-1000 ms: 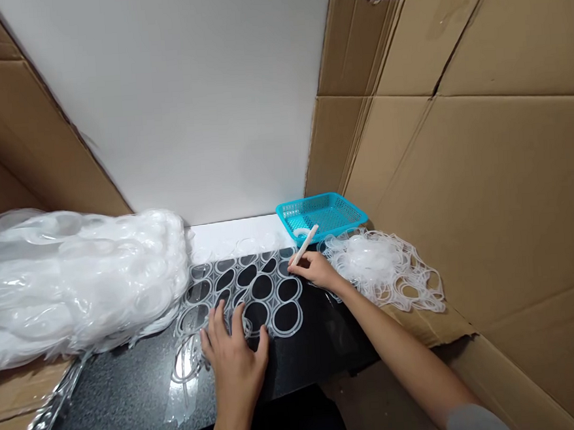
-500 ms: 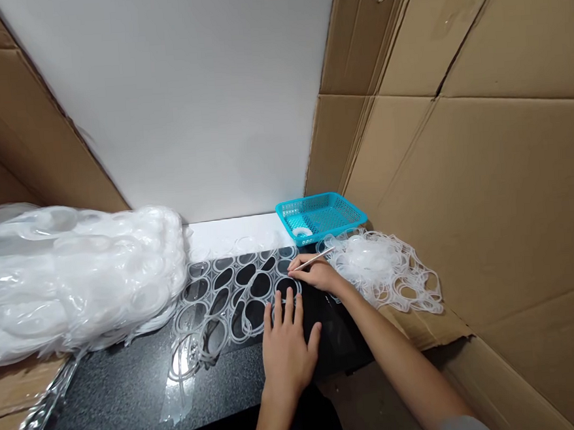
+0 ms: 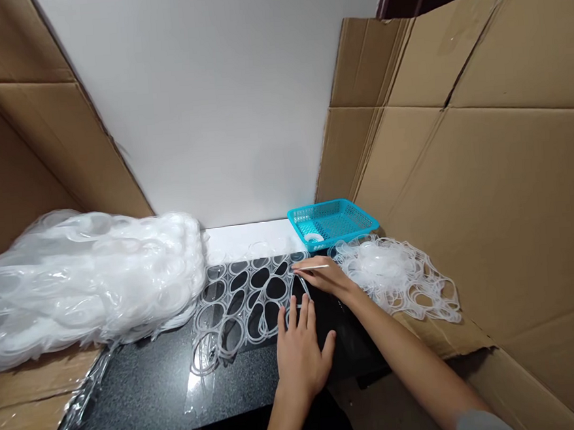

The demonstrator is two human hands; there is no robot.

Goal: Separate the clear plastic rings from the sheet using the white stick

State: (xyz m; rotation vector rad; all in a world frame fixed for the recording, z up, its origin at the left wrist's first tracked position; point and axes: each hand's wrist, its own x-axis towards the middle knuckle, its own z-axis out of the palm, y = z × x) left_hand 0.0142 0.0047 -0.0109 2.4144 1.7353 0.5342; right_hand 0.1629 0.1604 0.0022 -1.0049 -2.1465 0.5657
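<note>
A clear plastic sheet of ring-shaped cut-outs [image 3: 276, 287] lies on the dark speckled tabletop [image 3: 146, 382]. My left hand [image 3: 300, 351] rests flat with fingers spread, its fingertips on the lower right part of the sheet. Just above it, my right hand [image 3: 323, 275] is closed around a slim white pen-like tool [image 3: 315, 267], which points left. Below my right fingertips, a ring at the sheet's right end looks pulled up into a narrow loop [image 3: 299, 285]. Whether the tool or the fingers hold that loop I cannot tell.
A large stack of clear ring sheets [image 3: 90, 281] fills the left side. At the back right stands a turquoise basket [image 3: 351, 220] with a white ring roll [image 3: 313, 238] inside. A tangled heap of clear plastic offcuts [image 3: 394, 273] lies right of my hand. Cardboard walls [image 3: 521, 192] enclose the sides.
The view has shifted, so everything sits further right. The round ring by my right hand has been drawn up into a narrow loop. The tool has turned from slanting to nearly level.
</note>
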